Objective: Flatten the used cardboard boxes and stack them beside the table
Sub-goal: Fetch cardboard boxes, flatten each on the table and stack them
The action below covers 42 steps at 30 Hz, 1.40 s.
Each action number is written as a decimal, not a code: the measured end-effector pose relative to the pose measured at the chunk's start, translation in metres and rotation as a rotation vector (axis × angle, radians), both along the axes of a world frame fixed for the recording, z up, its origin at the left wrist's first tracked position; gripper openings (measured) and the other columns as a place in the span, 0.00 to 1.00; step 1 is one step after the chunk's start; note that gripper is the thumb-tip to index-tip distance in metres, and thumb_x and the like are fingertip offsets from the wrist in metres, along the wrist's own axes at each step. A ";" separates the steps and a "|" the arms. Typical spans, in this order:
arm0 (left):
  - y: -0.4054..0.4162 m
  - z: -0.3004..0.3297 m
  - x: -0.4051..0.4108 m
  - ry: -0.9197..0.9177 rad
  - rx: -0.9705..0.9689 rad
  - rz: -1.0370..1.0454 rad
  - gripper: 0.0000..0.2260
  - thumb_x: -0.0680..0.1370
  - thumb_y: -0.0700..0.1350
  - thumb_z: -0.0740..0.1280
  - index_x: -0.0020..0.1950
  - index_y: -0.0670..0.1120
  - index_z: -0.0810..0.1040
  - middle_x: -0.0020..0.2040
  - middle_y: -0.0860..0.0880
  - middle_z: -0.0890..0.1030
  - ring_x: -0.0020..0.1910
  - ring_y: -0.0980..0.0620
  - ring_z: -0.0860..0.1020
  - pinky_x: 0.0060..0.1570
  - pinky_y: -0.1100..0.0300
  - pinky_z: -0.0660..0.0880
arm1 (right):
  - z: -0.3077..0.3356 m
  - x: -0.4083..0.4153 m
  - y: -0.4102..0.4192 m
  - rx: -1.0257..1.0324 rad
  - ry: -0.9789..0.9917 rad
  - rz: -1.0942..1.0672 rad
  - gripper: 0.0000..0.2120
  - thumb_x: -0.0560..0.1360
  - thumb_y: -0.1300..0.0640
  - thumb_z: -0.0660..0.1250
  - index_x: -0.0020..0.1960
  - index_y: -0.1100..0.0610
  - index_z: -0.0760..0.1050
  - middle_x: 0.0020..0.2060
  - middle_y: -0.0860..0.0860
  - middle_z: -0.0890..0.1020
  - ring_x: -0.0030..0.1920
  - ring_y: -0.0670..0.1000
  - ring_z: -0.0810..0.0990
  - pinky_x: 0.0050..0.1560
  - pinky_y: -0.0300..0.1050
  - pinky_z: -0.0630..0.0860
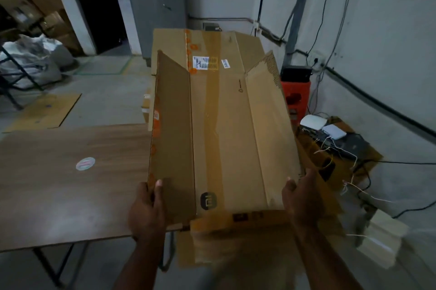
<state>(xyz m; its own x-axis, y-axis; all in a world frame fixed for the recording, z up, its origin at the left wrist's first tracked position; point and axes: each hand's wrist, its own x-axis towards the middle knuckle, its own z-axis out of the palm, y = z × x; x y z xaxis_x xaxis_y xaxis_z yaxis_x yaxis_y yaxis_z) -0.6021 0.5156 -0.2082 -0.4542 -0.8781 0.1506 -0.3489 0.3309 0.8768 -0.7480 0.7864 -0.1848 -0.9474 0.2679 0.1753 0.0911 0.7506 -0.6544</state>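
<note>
- Right now we hold a flattened cardboard box (226,129) in front of us, one hand at each near corner, and it reaches out past the right end of the wooden table (70,171).
- Our left hand (147,209) grips the near left edge, the thumb lying on top of the folded-in left flap (173,129) and the fingers curled underneath.
- Our right hand (300,197) grips the near right edge beside the right flap (264,105), with the thumb on the upper face.
- Both side flaps stand partly raised from the panel; brown tape runs down the middle, and a white label (200,62) sits near the far end.
- Beneath the held box we see more cardboard (236,242) low down just beside the table's end, blurred, so we cannot tell how it lies.
- A round sticker (85,163) sits on the tabletop, well left of the box.
- Off to the right, a white device (313,121) and cables rest on another carton (339,148) by the wall, with an orange stool (297,96) behind.
- Far left, white sacks (30,60) and a cardboard sheet (44,110) lie on the floor.
</note>
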 end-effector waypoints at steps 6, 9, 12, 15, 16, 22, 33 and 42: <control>0.057 -0.017 -0.056 -0.019 0.054 -0.052 0.14 0.83 0.57 0.61 0.48 0.47 0.73 0.39 0.50 0.79 0.37 0.49 0.78 0.41 0.47 0.79 | -0.017 -0.069 0.068 0.029 -0.048 -0.004 0.20 0.79 0.57 0.70 0.66 0.63 0.68 0.53 0.64 0.81 0.49 0.64 0.82 0.42 0.50 0.73; 0.072 -0.033 -0.070 -0.032 0.104 -0.060 0.16 0.83 0.61 0.60 0.50 0.49 0.73 0.40 0.51 0.80 0.40 0.46 0.79 0.42 0.45 0.80 | -0.033 -0.088 0.096 0.037 -0.085 0.026 0.20 0.80 0.57 0.69 0.67 0.64 0.68 0.52 0.64 0.81 0.46 0.63 0.82 0.41 0.50 0.75; 0.085 -0.048 -0.087 -0.048 0.138 -0.074 0.16 0.82 0.60 0.60 0.53 0.48 0.75 0.42 0.49 0.81 0.42 0.45 0.80 0.38 0.51 0.78 | -0.053 -0.112 0.118 0.027 -0.156 0.055 0.23 0.80 0.56 0.70 0.69 0.64 0.66 0.53 0.64 0.81 0.45 0.63 0.82 0.45 0.59 0.81; 0.090 -0.062 -0.097 -0.094 0.224 -0.088 0.16 0.84 0.56 0.61 0.58 0.44 0.76 0.47 0.46 0.81 0.43 0.48 0.78 0.36 0.59 0.72 | -0.070 -0.136 0.133 0.015 -0.255 0.083 0.24 0.80 0.55 0.70 0.71 0.63 0.65 0.58 0.65 0.79 0.53 0.67 0.81 0.49 0.59 0.80; 0.087 -0.068 -0.098 -0.120 0.281 -0.106 0.17 0.83 0.57 0.62 0.59 0.44 0.75 0.50 0.45 0.82 0.45 0.47 0.78 0.38 0.57 0.74 | -0.077 -0.143 0.137 0.009 -0.300 0.096 0.25 0.80 0.55 0.70 0.71 0.64 0.66 0.59 0.65 0.79 0.55 0.67 0.80 0.49 0.57 0.78; 0.040 -0.113 -0.102 -0.511 0.426 -0.098 0.30 0.76 0.62 0.60 0.58 0.35 0.75 0.55 0.33 0.79 0.53 0.36 0.78 0.53 0.46 0.77 | -0.110 -0.181 0.153 -0.022 -0.590 0.180 0.28 0.80 0.54 0.70 0.74 0.64 0.65 0.67 0.66 0.75 0.65 0.69 0.75 0.63 0.61 0.74; 0.031 -0.135 -0.107 -0.687 0.457 -0.035 0.19 0.85 0.51 0.60 0.62 0.34 0.71 0.61 0.28 0.75 0.59 0.31 0.77 0.57 0.44 0.76 | -0.145 -0.182 0.154 0.194 -0.673 0.249 0.36 0.76 0.40 0.72 0.75 0.60 0.67 0.73 0.66 0.67 0.71 0.67 0.67 0.69 0.61 0.67; 0.038 -0.141 -0.087 -0.661 0.372 -0.045 0.08 0.82 0.45 0.67 0.51 0.42 0.71 0.48 0.36 0.80 0.45 0.35 0.81 0.47 0.43 0.81 | -0.136 -0.175 0.135 0.256 -0.673 0.222 0.34 0.81 0.45 0.67 0.79 0.60 0.60 0.76 0.65 0.62 0.74 0.68 0.64 0.70 0.64 0.68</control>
<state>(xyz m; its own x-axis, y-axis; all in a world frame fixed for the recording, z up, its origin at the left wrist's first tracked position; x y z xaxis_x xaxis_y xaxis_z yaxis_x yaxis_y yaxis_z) -0.6887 0.5535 -0.3496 -0.3839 -0.7963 -0.4676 -0.8333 0.0806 0.5469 -0.9234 0.9218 -0.3204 -0.8989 0.0872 -0.4294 0.2390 0.9190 -0.3136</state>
